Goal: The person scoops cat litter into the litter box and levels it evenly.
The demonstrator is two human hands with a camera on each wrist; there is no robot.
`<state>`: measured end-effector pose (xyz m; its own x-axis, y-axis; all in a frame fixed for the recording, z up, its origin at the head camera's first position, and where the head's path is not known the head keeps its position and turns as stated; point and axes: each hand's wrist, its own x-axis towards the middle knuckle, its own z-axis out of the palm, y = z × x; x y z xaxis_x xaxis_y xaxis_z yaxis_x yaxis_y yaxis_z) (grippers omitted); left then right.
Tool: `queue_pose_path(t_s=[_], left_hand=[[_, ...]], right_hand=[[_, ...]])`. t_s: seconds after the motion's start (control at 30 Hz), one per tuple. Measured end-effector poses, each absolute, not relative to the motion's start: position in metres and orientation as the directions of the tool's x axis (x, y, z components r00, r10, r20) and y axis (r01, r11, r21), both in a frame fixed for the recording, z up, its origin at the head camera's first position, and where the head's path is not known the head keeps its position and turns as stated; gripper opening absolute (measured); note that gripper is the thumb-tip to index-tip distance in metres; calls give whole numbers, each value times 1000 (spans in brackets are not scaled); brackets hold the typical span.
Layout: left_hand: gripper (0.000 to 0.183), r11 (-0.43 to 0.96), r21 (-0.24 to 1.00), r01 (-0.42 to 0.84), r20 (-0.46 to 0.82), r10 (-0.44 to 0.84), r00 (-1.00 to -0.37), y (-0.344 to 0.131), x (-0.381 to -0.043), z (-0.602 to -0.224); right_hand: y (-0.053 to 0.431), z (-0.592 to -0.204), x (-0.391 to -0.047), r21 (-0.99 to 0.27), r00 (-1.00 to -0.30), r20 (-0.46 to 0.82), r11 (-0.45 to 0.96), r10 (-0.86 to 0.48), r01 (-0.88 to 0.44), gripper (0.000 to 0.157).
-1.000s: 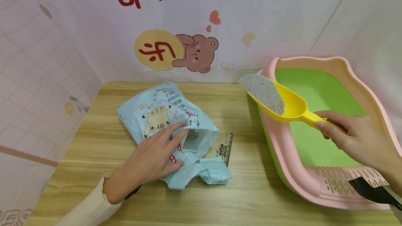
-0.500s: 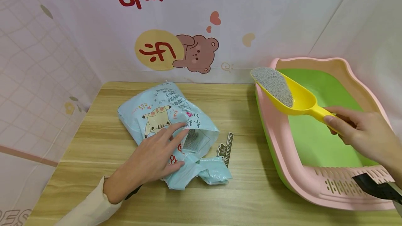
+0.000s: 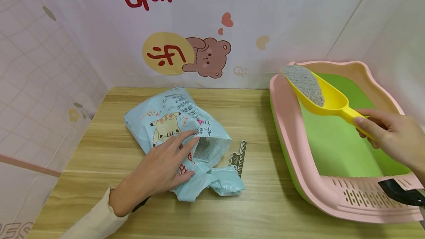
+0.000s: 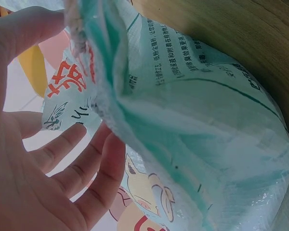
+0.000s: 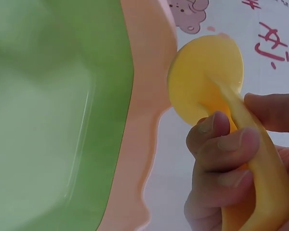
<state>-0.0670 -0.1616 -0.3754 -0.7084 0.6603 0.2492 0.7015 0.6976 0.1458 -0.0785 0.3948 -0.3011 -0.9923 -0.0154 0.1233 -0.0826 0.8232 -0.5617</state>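
Observation:
My right hand [image 3: 395, 134] grips the handle of a yellow scoop [image 3: 333, 100], which bears a heap of grey cat litter [image 3: 305, 86]. The scoop is up over the left side of a pink-rimmed litter box [image 3: 286, 117] with a green base. From the right wrist view, the underside of the scoop [image 5: 204, 72] and the curled fingers show. A light blue litter bag [image 3: 180, 102] lies on its side, its torn mouth facing right with grey litter inside. Spread fingers of my left hand [image 3: 159, 163] rest on the bag beside that mouth.
A small dark bear-shaped ruler [image 3: 241, 158] lies on the wooden table [image 3: 255, 205] between bag and box. The torn flap [image 3: 225, 182] of the bag partly covers it. A printed white cloth [image 3: 252, 10] hangs behind the table.
My right hand has carried the loaded scoop to the right and slightly up, from the box's left edge to over the box. The left hand and bag have stayed put.

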Motion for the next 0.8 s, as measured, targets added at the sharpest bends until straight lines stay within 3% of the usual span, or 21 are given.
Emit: queue_pose_path(t_s=[0.47, 0.8], left_hand=[[85, 696, 144, 704, 257, 661, -705, -162, -67, -376], [85, 699, 138, 702, 246, 662, -708, -162, -66, -376]], right_hand=[[417, -312, -89, -534, -993, 27, 841, 118, 85, 47], [435, -322, -99, -548, -991, -17, 828, 133, 121, 49]])
